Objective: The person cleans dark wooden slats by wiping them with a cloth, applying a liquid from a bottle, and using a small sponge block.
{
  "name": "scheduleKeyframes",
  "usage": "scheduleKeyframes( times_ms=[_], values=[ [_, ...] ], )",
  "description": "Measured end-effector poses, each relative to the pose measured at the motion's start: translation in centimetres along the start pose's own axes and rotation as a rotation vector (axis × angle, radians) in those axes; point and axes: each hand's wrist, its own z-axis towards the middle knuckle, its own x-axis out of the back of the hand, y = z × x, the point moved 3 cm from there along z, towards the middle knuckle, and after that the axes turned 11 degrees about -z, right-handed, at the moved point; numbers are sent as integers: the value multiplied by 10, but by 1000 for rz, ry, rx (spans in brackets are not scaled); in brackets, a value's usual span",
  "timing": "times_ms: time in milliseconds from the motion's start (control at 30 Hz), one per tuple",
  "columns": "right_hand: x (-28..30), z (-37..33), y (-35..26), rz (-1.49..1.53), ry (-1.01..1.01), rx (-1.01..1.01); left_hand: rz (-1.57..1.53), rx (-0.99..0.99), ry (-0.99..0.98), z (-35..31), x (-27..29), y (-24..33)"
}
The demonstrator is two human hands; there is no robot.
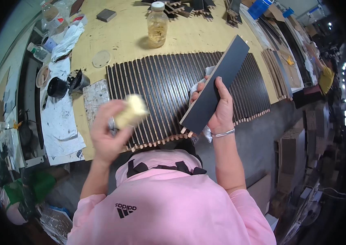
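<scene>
My right hand [222, 104] grips a flat black wooden board [217, 87], tilted, with pale edges and small dowels sticking out of its near end. A white cloth [209, 70] shows behind the board by my fingers; whether I hold it too I cannot tell. In my left hand [109, 128] is a pale yellow sponge block [131, 111], blurred by motion and held apart from the board. Below both hands, a long row of black boards [156, 90] stands on edge side by side on the table, pale dowels showing along their ends.
The yellowish table [120, 32] carries a capped bottle of brownish liquid [157, 28] beyond the row. Black-stained cups [57, 87] and a smeared board [96, 98] stand at the left. More dowelled pieces [177, 8] lie at the far side. Stacked strips [275, 73] lie at the right.
</scene>
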Motion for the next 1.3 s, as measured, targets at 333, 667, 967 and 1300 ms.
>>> scheduleKeyframes(
  times_ms=[333, 667, 967, 1300],
  values=[
    [30, -16, -21, -60, 106, 74, -9, -197, -420, 19, -85, 17],
    [47, -31, -25, -24, 173, 91, 21, -309, -450, 23, -99, 23],
    [48, -36, -22, -115, 232, 143, 35, -298, -426, 14, -100, 30],
    [40, -46, -26, -123, 432, 366, -58, -328, -463, -5, -116, 35]
  ],
)
